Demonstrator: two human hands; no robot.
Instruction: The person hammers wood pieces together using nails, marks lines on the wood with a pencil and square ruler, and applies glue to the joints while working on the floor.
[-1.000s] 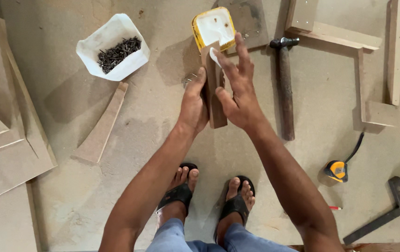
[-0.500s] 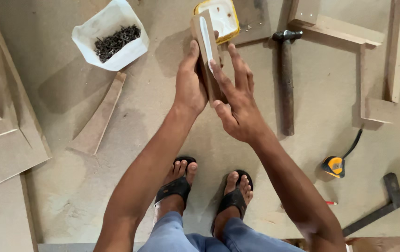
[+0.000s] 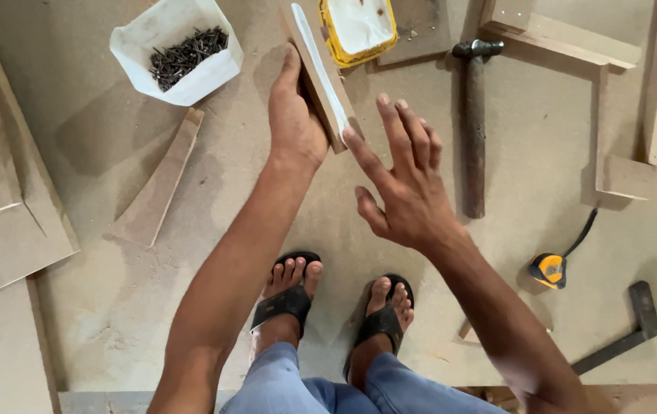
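Since the earlier frame, the right hand [image 3: 409, 192] has come off the wooden strip [image 3: 319, 73], fingers spread wide, index tip at its glue-coated edge. Left hand [image 3: 295, 115] grips the strip above the floor, below the yellow glue tub [image 3: 357, 29].

Floor [image 3: 98, 138] was bare, dusty brown board. Cut wooden panels [image 3: 6, 230] lay along its left edge. Lighting was soft, even.
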